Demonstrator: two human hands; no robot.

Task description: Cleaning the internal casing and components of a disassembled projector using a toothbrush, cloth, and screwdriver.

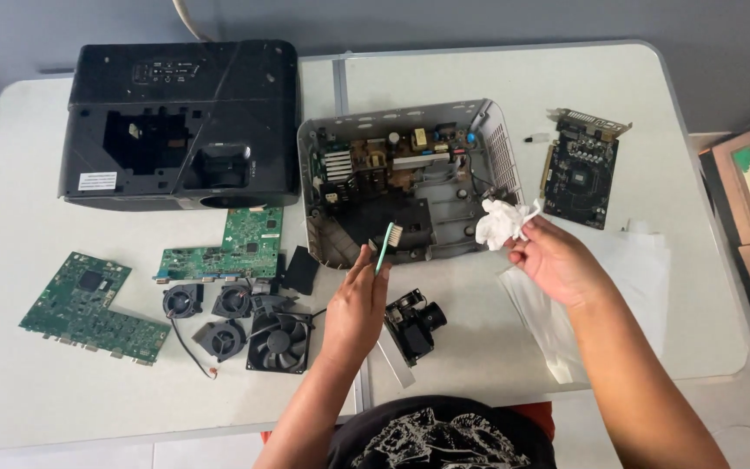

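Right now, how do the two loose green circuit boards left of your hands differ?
The far-left green board is larger and lies tilted near the table's left edge; the stepped green board is smaller, roughly L-shaped, lying just below the black projector cover, right above the fans. Both lie flat, component side up, untouched by either hand.

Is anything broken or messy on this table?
Nothing looks broken or spilled. The grey case lies open with its black cover off, and green boards and fans lie loose beside it, neatly spread.
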